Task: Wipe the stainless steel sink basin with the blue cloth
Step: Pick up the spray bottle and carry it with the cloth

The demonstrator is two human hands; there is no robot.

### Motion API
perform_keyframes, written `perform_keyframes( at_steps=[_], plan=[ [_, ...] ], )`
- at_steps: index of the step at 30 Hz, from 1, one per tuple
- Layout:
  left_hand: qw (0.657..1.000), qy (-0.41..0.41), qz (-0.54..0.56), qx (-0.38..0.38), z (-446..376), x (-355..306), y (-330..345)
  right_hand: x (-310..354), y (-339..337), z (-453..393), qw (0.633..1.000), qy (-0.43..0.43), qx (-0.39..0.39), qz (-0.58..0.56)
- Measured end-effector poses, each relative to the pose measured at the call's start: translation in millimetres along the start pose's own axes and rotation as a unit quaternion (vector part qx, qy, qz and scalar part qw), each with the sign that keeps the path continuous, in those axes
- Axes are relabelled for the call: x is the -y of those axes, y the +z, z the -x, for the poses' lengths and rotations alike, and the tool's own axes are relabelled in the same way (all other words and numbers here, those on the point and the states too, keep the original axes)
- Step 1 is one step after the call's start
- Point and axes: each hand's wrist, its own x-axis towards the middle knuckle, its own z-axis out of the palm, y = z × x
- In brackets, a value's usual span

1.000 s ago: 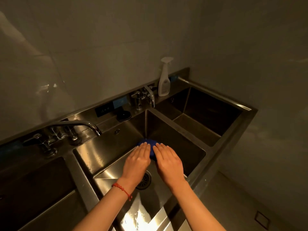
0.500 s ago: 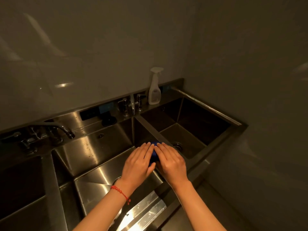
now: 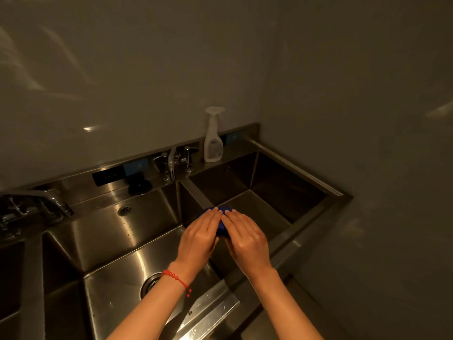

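The blue cloth (image 3: pixel 221 225) lies on the divider between the middle stainless steel sink basin (image 3: pixel 117 244) and the right basin (image 3: pixel 259 207). My left hand (image 3: pixel 199 238), with a red bracelet at the wrist, presses flat on the cloth with straight fingers. My right hand (image 3: pixel 246 238) presses on it beside the left, fingers straight as well. Only a small part of the cloth shows between and beyond the fingers.
A white spray bottle (image 3: pixel 213 136) stands on the back ledge, next to a faucet (image 3: pixel 171 163). A second faucet (image 3: pixel 46 202) sits at the left. A drain (image 3: pixel 152 284) lies in the middle basin floor. A wall closes the right side.
Both hands slid the cloth from the middle basin's right wall up onto the divider. The view shifted right, showing more of the right basin.
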Motion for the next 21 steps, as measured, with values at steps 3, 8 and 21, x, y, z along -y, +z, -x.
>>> perform_keyframes(
  at_steps=[3,8,21],
  plan=[
    [1.000,0.004,-0.003,0.000,-14,4,13,-18,6,-6,1.000,-0.004,0.010,-0.002],
    [1.000,-0.003,-0.027,0.009,-45,11,33,-52,22,-23,0.999,-0.021,0.042,-0.012],
    [0.996,-0.025,-0.083,-0.003,-133,38,80,-141,67,-86,0.993,-0.068,0.077,-0.057]
  ],
)
